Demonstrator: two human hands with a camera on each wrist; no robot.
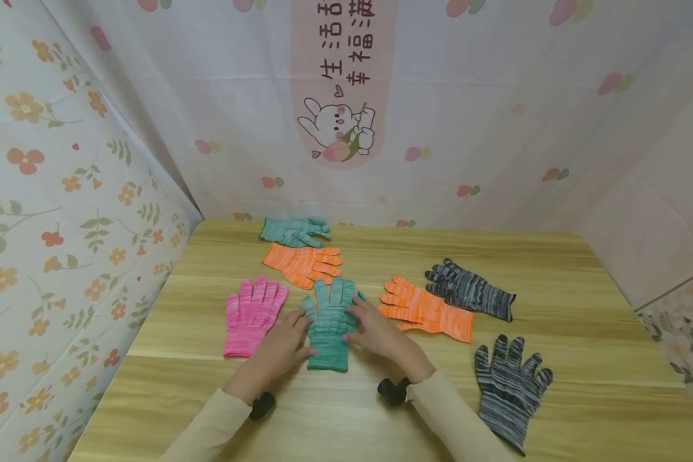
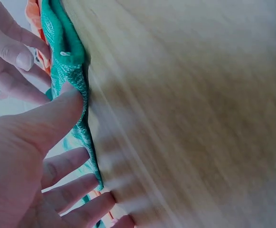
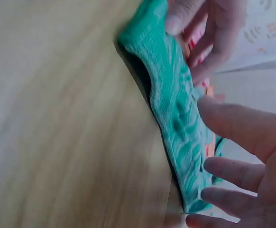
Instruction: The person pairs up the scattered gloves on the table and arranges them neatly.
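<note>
Pink glove (image 1: 255,314) lies left of the green glove (image 1: 332,319), the left hand (image 1: 280,345) between them; behind the green glove are an orange glove (image 1: 303,263) and a teal glove (image 1: 289,231), to its right a second orange glove (image 1: 433,312) and two grey gloves (image 1: 507,385). It rests flat on the table (image 1: 335,423), mottled, darker at the cuff (image 1: 328,355). Both left and right hand (image 1: 384,337), fingers spread, touch its sides.

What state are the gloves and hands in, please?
Middle green glove, laid out, fingers away from person
Far green glove, lying, fingers rightward
Pink glove, flat, fingers away from person
Left orange glove, flat, fingers rightward
Right orange glove, flat, fingers leftward
Far gray glove, flat, fingers leftward
Near gray glove, flat, fingers spread
Left hand, fingers apart, at middle green glove
Right hand, fingers apart, likewise
</note>
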